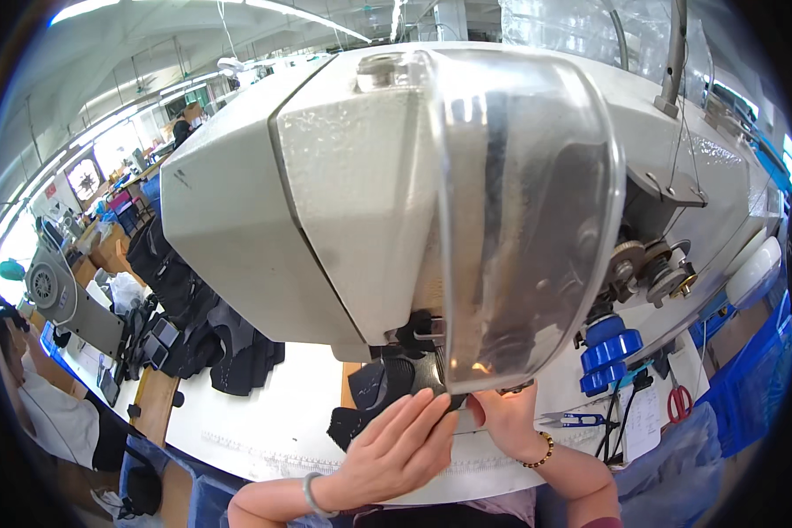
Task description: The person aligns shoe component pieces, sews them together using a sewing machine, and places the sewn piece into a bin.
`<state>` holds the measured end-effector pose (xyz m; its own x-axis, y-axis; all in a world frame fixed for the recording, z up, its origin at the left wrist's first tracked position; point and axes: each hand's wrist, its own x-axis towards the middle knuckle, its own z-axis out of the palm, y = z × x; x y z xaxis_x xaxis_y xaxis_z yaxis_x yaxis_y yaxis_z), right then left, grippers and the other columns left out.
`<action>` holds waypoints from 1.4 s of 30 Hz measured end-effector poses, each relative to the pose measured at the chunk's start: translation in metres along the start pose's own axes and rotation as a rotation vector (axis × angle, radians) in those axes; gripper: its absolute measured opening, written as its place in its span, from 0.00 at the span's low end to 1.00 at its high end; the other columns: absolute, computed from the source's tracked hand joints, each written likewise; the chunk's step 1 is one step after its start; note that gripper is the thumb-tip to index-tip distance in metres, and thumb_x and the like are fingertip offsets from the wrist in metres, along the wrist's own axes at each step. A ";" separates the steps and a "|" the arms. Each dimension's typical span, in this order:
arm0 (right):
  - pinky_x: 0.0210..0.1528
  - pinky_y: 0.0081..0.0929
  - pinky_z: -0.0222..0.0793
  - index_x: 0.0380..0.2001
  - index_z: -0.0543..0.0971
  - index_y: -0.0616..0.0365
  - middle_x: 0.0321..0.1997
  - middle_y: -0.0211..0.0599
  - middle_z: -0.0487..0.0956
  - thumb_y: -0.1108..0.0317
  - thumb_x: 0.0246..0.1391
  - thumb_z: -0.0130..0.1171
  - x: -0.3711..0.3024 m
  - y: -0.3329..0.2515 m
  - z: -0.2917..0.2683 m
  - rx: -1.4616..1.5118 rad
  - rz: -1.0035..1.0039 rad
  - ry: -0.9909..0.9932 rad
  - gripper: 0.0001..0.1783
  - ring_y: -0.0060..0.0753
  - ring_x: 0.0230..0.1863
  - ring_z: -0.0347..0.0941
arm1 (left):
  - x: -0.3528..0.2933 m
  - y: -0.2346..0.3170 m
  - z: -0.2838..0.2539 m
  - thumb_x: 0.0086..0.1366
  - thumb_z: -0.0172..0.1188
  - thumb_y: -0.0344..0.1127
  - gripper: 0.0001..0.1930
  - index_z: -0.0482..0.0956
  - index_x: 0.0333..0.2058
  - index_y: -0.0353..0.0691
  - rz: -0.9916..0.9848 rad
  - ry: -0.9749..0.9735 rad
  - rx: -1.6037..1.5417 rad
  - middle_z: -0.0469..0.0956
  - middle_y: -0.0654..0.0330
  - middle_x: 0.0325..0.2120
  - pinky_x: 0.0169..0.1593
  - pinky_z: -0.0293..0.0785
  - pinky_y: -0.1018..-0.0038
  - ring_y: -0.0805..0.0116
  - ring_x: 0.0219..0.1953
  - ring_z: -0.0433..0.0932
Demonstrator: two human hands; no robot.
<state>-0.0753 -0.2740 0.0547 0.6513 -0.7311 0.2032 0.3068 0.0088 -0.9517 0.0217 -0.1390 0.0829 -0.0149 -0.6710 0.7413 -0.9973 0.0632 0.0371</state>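
Note:
A large light-grey sewing machine (352,185) fills the middle, with a clear plastic guard (537,220) bulging from its front. Beneath its head lies a black fabric piece (380,384) on the white table. My left hand (405,447) rests at the near edge of this fabric, fingers stretched out and lying flat together, a pale bangle on the wrist. Close beside it on the right is my right hand (509,424), a beaded bracelet below it. Its thumb points toward the fabric; the guard's lower edge hides most of its fingers. The needle area is largely hidden too.
Dark cut pieces (233,352) lie stacked on the left. Blue thread snips (572,420), red-handled scissors (678,400) and a written sheet (638,422) are on the right, below a blue knob (609,356). Another person (57,418) sits at the far left by another machine (75,299).

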 end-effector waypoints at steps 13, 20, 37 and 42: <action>0.13 0.15 0.57 0.29 0.76 0.62 0.13 0.28 0.70 0.76 0.52 0.51 0.010 0.022 -0.002 -0.246 -0.228 0.051 0.04 0.16 0.12 0.63 | -0.001 -0.032 0.039 0.44 0.57 0.26 0.15 0.78 0.34 0.31 0.188 0.196 0.103 0.75 0.56 0.33 0.41 0.76 0.72 0.63 0.37 0.76; 0.19 0.18 0.63 0.39 0.66 0.55 0.29 0.35 0.71 0.67 0.58 0.46 0.019 0.057 -0.045 0.004 -0.073 0.046 0.07 0.22 0.22 0.66 | 0.003 -0.040 0.044 0.43 0.57 0.23 0.16 0.78 0.35 0.31 0.195 0.238 0.087 0.75 0.56 0.34 0.41 0.75 0.69 0.62 0.37 0.75; 0.36 0.27 0.74 0.47 0.65 0.56 0.40 0.34 0.72 0.66 0.57 0.50 0.045 0.049 -0.059 0.482 0.107 -0.158 0.16 0.27 0.37 0.72 | 0.007 -0.057 0.042 0.50 0.63 0.31 0.12 0.81 0.36 0.46 0.248 0.183 0.224 0.74 0.68 0.34 0.34 0.68 0.79 0.72 0.38 0.74; 0.40 0.31 0.74 0.48 0.66 0.58 0.42 0.38 0.73 0.60 0.58 0.50 0.044 0.047 -0.056 0.504 0.078 -0.215 0.18 0.32 0.41 0.74 | 0.008 -0.062 0.046 0.49 0.64 0.32 0.13 0.81 0.36 0.45 0.261 0.233 0.195 0.74 0.68 0.33 0.34 0.68 0.80 0.72 0.37 0.75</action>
<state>-0.0710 -0.3438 0.0059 0.7963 -0.5597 0.2296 0.5119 0.4210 -0.7489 0.0797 -0.1823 0.0561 -0.2751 -0.4636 0.8422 -0.9575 0.0532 -0.2835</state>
